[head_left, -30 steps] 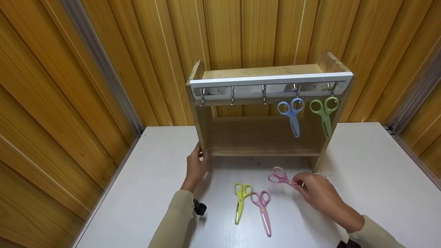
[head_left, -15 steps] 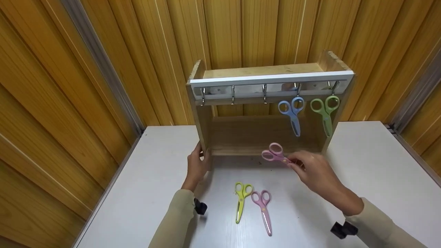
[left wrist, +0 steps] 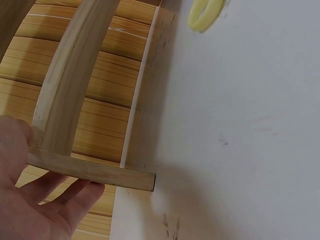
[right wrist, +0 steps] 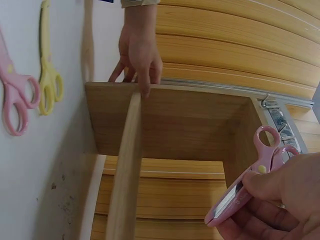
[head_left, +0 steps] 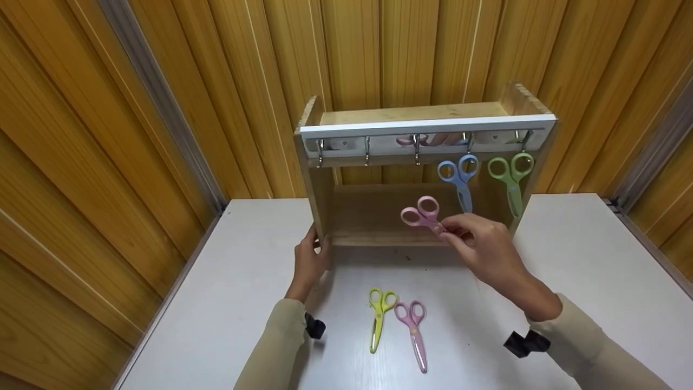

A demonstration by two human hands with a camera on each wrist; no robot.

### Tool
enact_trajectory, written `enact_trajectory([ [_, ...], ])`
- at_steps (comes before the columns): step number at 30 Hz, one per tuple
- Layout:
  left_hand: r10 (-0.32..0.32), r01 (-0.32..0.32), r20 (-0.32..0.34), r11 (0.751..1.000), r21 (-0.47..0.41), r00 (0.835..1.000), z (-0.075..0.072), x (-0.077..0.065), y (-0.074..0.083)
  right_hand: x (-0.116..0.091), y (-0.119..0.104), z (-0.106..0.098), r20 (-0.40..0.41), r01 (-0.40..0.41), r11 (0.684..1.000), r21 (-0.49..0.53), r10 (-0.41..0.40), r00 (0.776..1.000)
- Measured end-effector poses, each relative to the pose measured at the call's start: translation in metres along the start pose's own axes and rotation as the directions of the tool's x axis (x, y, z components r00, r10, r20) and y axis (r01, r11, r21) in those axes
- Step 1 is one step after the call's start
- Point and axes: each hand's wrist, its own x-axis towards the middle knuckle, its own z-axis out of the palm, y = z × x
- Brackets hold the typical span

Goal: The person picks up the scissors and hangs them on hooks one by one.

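Pink scissors (head_left: 425, 213) are pinched by the blade part between my right hand's (head_left: 487, 246) thumb and fingers, handle loops up and to the left, in front of the wooden rack's (head_left: 411, 208) lower shelf. The right wrist view shows the held scissors (right wrist: 250, 177) with their blades toward the lower left. My left hand (head_left: 309, 262) grips the rack's left side panel near its bottom; in the left wrist view the thumb and fingers lie on either side of that panel (left wrist: 95, 170). Blue scissors (head_left: 459, 176) and green scissors (head_left: 511, 176) hang from the two right-hand hooks.
The metal hook strip (head_left: 390, 142) along the rack's top front has bare hooks at left and middle. Yellow scissors (head_left: 378, 317) and another pink pair of scissors (head_left: 414, 333) lie side by side on the white table (head_left: 216, 303). Wood-panelled walls (head_left: 352, 54) stand behind.
My right hand has lifted the pink scissors from low over the table, up and slightly left, to below the hooks. The left hand stays on the rack.
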Motion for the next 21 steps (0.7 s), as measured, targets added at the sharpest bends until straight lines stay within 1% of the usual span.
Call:
enact_trajectory([
  [6, 0.000, 0.000, -0.001, 1.000, 0.024, 1.000, 0.000, -0.001, 0.000, 0.015, -0.010, 0.003, -0.035, -0.004, 0.993, 0.121, 0.008, 0.999],
  [8, -0.004, 0.004, -0.001, 1.000, 0.020, 1.000, 0.001, -0.001, 0.000, 0.019, -0.013, 0.004, -0.046, -0.011, 0.989, 0.147, 0.018, 0.999],
  [15, -0.004, 0.004, -0.001, 1.000, 0.007, 1.000, 0.002, 0.000, -0.001, 0.031, -0.017, 0.009, -0.076, -0.072, 0.978, 0.196, 0.088, 0.993],
  [21, 0.008, -0.008, -0.004, 1.000, 0.005, 1.000, 0.002, 0.000, 0.000, 0.038, -0.016, 0.017, -0.078, -0.121, 0.970, 0.211, 0.141, 0.987],
])
